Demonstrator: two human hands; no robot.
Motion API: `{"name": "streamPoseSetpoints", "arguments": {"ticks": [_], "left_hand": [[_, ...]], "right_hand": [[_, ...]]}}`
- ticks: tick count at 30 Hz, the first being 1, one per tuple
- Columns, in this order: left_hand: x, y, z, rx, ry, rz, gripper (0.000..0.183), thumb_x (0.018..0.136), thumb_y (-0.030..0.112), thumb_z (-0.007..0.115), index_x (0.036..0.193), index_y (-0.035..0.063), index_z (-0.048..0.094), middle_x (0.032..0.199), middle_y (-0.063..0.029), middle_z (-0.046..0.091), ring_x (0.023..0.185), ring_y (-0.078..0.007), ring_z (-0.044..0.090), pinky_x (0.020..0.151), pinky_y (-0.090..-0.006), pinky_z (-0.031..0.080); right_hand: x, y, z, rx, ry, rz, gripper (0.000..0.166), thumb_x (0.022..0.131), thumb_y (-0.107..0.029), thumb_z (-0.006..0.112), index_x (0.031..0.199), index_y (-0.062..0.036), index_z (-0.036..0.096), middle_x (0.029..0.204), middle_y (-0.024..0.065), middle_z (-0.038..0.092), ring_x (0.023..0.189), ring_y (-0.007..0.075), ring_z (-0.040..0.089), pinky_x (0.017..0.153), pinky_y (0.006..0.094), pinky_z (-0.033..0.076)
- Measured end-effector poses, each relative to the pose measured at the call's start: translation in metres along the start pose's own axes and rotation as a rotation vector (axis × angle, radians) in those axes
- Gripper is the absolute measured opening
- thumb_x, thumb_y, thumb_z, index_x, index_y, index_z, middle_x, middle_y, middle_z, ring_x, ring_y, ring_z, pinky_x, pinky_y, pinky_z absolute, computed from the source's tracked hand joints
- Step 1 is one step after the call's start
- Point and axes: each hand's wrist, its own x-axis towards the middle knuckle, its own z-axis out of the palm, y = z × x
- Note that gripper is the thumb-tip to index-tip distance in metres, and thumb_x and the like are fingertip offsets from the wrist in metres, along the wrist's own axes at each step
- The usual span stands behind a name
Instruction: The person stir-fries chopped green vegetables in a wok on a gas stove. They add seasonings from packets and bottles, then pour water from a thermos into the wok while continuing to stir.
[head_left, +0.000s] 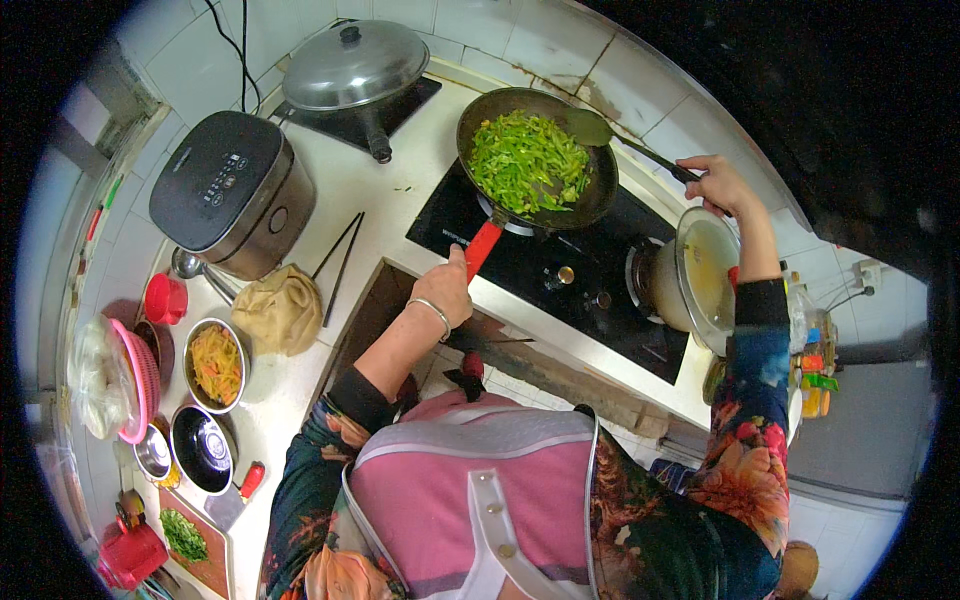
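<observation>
My left hand (442, 291) grips the red handle (484, 247) of a dark frying pan (600, 196), which sits over the left burner of a black glass gas stove (577, 259). Shredded green vegetables (525, 161), perhaps green peppers, spread across the pan's bottom. Up on the right, my right hand (716, 186) holds the black handle (667, 163) of a spatula. Its broad blade (587, 127) lies inside the pan's far right rim, beside the greens. Just below my right hand stands a pot with a glass lid (709, 262) on the right burner.
A lidded wok (356, 67) stands at the back left on an induction plate. Left are a rice cooker (225, 191), chopsticks (343, 262), a cloth (277, 311), a bowl of shredded orange vegetables (215, 362), a pink basket (135, 382), and a red-handled cleaver (244, 491) by a cutting board (214, 559).
</observation>
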Motion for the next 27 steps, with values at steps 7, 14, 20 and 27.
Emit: {"name": "streamPoseSetpoints", "arguments": {"ticks": [7, 14, 20, 27], "left_hand": [[-0.004, 0.015, -0.019, 0.043, -0.090, -0.022, 0.069, 0.077, 0.006, 0.056, 0.136, -0.0108, 0.024, 0.094, -0.0265, 0.063, 0.089, -0.0372, 0.063, 0.080, -0.0419, 0.051], [0.002, 0.005, -0.006, 0.036, -0.041, -0.006, 0.073, 0.076, 0.009, 0.060, 0.136, -0.0105, 0.023, 0.092, -0.0274, 0.063, 0.087, -0.0398, 0.062, 0.076, -0.0449, 0.051], [-0.001, 0.012, -0.014, 0.022, -0.078, -0.029, 0.069, 0.078, 0.006, 0.055, 0.137, -0.0109, 0.023, 0.098, -0.0265, 0.063, 0.093, -0.0367, 0.063, 0.083, -0.0416, 0.050], [0.001, 0.011, -0.008, 0.031, -0.076, -0.004, 0.070, 0.078, 0.007, 0.056, 0.137, -0.0107, 0.023, 0.099, -0.0266, 0.063, 0.094, -0.0368, 0.062, 0.084, -0.0417, 0.049]], "right_hand": [[0.083, 0.026, 0.061, 0.663, -0.418, 0.071, 0.049, 0.085, -0.001, 0.052, 0.133, -0.0092, 0.047, 0.079, 0.0085, 0.066, 0.044, 0.0069, 0.042, 0.036, 0.0230, 0.033], [0.024, 0.041, 0.048, 0.079, -0.103, -0.520, 0.058, 0.071, 0.007, 0.062, 0.124, -0.0151, 0.059, 0.086, 0.0105, 0.068, 0.064, 0.0172, 0.058, 0.055, 0.0322, 0.046], [-0.105, 0.002, 0.024, -0.535, 0.238, -0.491, 0.041, 0.077, -0.001, 0.058, 0.115, -0.0169, 0.064, 0.086, 0.0152, 0.062, 0.085, 0.0346, 0.061, 0.076, 0.0425, 0.049], [-0.088, 0.001, 0.104, -0.357, 0.259, -0.469, 0.033, 0.082, -0.008, 0.058, 0.113, -0.0167, 0.064, 0.088, 0.0177, 0.062, 0.084, 0.0372, 0.061, 0.071, 0.0455, 0.049]]}}
